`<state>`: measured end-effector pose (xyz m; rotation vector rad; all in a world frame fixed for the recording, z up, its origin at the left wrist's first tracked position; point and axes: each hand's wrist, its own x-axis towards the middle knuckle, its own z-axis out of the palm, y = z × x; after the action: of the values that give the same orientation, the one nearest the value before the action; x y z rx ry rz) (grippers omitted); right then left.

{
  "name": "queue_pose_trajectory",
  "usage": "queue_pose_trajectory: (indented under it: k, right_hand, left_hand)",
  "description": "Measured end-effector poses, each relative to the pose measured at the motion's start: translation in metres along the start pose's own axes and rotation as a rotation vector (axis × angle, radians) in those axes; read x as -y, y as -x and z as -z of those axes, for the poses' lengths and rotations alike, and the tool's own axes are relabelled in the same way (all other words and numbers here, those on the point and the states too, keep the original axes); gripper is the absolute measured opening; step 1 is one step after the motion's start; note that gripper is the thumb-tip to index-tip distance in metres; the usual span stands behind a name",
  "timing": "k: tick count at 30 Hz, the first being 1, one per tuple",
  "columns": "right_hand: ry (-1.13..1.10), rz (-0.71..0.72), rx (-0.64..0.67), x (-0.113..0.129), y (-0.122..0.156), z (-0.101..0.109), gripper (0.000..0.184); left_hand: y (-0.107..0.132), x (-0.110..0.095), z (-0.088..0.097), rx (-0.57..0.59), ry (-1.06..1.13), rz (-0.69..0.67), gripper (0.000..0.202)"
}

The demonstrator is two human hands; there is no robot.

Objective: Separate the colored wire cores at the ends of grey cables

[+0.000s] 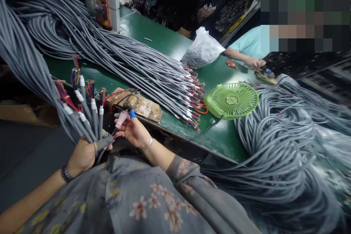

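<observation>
My left hand (82, 155) is closed around a bundle of grey cables (85, 126). Their upper ends stand up with white sleeves and fanned coloured wires. A grey wrap covers the left thumb, which presses one cable end pointing right. From that end run thin coloured wires (117, 134), red, green and blue, into the curled fingers of my right hand (134, 129). The right palm faces up. A blue cover sits on its thumb tip and a pinkish wrap on a finger. Just beyond this hand lies a worn wooden board (145, 106) with a lump and wires attached.
Many grey cables (131, 58) with stripped ends lie across the green table (156, 31). A green fan (231, 100) stands right of them, before a large cable coil (274, 135). Behind are a white plastic bag (204, 47), orange-handled scissors (230, 64) and a co-worker's hand (255, 61).
</observation>
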<state>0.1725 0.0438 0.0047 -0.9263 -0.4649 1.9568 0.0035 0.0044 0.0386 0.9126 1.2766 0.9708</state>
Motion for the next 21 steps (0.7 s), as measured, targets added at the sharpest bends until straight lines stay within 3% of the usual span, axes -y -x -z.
queue_pose_trajectory:
  k: [6, 15, 19, 21]
  right_hand:
    - [0.028, 0.083, -0.017, -0.003, -0.001, 0.002, 0.037]
    - [0.084, 0.133, -0.023, -0.010, -0.010, 0.005, 0.059]
    - [0.076, 0.069, 0.080, -0.010, -0.013, 0.004, 0.059]
    - [0.048, 0.061, 0.071, -0.012, -0.014, 0.004, 0.055]
  left_hand:
    - [0.003, -0.003, -0.002, -0.091, 0.041, -0.041, 0.020]
    - [-0.002, -0.006, -0.014, -0.087, 0.080, -0.002, 0.029]
    - [-0.004, -0.004, -0.014, -0.083, 0.074, -0.003, 0.036]
    - [-0.004, -0.003, -0.013, -0.080, 0.071, -0.005, 0.036]
